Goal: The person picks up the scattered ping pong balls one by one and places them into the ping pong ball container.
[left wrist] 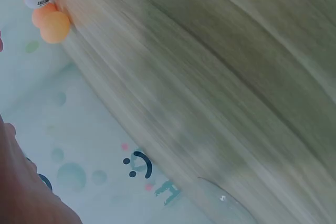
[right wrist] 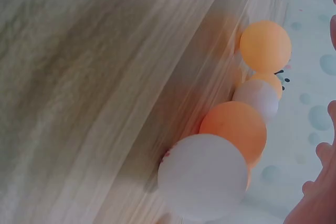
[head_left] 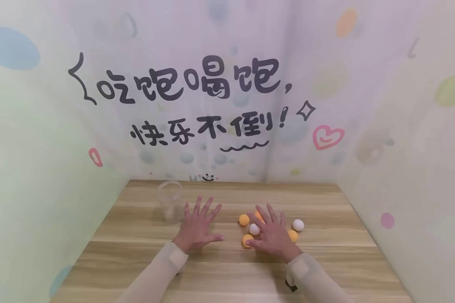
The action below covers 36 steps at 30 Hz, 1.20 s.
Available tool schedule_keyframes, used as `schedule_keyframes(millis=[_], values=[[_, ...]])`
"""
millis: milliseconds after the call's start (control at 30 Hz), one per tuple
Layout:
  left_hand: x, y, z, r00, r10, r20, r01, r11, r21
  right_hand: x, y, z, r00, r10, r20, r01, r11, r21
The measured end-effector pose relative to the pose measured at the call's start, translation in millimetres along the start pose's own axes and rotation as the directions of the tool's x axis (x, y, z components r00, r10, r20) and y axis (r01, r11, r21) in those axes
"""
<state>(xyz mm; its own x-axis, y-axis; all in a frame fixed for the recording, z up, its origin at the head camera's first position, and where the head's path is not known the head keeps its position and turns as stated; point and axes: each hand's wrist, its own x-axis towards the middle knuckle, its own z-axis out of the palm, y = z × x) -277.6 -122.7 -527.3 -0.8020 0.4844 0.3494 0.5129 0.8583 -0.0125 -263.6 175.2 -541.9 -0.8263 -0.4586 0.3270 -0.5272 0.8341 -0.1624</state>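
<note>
- Lower frame, left of centre, a clear plastic jar (head_left: pixel 169 200) stood upright beside the left hand (head_left: pixel 198 229), whose empty fingers spread wide.
- Right of centre, orange table-tennis balls (head_left: pixel 244 219) and white table-tennis balls (head_left: pixel 298 225) probably called for light, slow handling, lest they roll.
- They lay around the right hand (head_left: pixel 274 236), fingers splayed, contact unclear.

Both sleeves (head_left: pixel 159 273) are pale beige, the right with perhaps a black strap (head_left: pixel 291 287).

On the right, orange balls (head_left: pixel 244 219) and white balls (head_left: pixel 298 225) are contrasting with the tabletop (head_left: pixel 227 277), which is showing tan-and-brown wood grain; the pale far wall (head_left: pixel 167 33) is displaying black lettering (head_left: pixel 213 126), a pink heart (head_left: pixel 328 138) and pastel spots (head_left: pixel 187 158).
</note>
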Motion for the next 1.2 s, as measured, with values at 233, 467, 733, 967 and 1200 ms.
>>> schedule_keyframes(millis=[233,467,733,967,1200], values=[[0.1,3.2,-2.5,1.0,-0.021,-0.013,0.021,1.0,0.003,2,-1,0.4,1.0,0.001,0.0,-0.001,1.0,0.012],[-1.6,4.0,-0.1,0.999,-0.029,-0.038,0.028,1.0,-0.011,1,-3,3.2,0.998,-0.023,-0.052,0.024,1.0,0.015],[-3.1,3.3,7.7,0.998,-0.003,-0.064,0.002,1.0,-0.021,2,-8,5.3,0.997,-0.035,-0.067,0.039,0.998,0.047],[-3.5,5.1,12.9,0.997,-0.022,-0.08,0.018,0.998,-0.053,1,-10,8.6,0.991,-0.073,-0.109,0.077,0.996,0.038],[-3.0,6.6,13.7,0.995,-0.054,-0.083,0.046,0.993,-0.105,3,-12,9.2,0.981,-0.114,-0.158,0.124,0.991,0.056]])
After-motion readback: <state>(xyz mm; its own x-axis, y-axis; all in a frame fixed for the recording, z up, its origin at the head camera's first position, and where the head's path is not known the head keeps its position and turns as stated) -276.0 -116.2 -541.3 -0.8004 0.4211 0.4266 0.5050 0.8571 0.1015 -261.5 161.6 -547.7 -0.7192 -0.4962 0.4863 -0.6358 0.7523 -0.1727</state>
